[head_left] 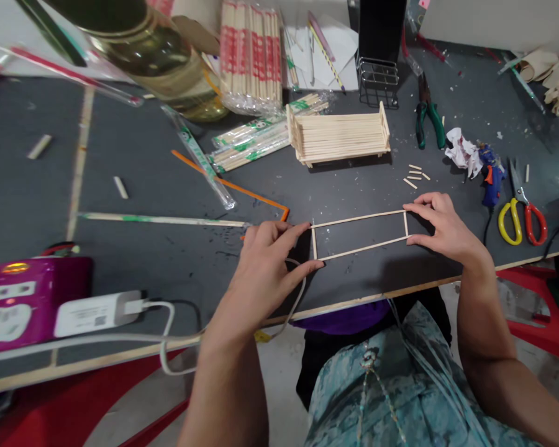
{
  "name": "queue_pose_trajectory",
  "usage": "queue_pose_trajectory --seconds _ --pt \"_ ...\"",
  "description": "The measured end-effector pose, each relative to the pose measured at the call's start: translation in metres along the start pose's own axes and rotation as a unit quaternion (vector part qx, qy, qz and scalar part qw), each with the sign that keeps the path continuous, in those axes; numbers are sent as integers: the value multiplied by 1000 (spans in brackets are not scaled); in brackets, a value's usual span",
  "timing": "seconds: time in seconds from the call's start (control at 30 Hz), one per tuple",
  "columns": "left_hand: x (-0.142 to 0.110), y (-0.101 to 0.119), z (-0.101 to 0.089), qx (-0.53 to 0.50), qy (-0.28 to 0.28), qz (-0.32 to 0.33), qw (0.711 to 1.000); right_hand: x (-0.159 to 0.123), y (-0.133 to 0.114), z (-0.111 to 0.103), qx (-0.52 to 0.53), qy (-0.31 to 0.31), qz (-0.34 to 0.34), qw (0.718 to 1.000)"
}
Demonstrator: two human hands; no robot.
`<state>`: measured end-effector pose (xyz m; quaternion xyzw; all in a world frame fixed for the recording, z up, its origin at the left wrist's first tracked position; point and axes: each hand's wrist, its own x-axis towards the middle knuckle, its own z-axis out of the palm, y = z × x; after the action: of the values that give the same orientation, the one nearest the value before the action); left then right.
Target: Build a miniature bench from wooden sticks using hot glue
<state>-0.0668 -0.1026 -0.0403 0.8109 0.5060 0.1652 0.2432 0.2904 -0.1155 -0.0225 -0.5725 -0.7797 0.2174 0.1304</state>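
A narrow rectangular frame of thin wooden sticks (361,251) lies between my hands over the dark table. My left hand (272,254) pinches its left end, thumb at the near corner and index finger at the far one. At the other end, my right hand (440,226) grips the two right corners between thumb and fingers. Beyond the frame stands a small bench-like model made of sticks (340,131), with upright ends. Several short stick pieces (415,174) are scattered just past my right hand.
To the right are green-handled pliers (429,121), a blue glue gun (492,180), crumpled paper (463,153) and scissors (522,211). Packed chopsticks (250,56) and a large bottle (168,68) stand at the back. A purple power socket (37,298) with a white charger (97,313) sits left.
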Motion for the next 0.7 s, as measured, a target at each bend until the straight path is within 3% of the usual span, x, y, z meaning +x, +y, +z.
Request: queue_pose_trajectory --seconds 0.57,0.7 --pt "-3 6 1 1 11 -1 1000 -2 1 -1 0 3 -9 1000" --pt "-3 8 -3 23 -11 9 1000 -2 -3 -5 -5 -12 -2 1000"
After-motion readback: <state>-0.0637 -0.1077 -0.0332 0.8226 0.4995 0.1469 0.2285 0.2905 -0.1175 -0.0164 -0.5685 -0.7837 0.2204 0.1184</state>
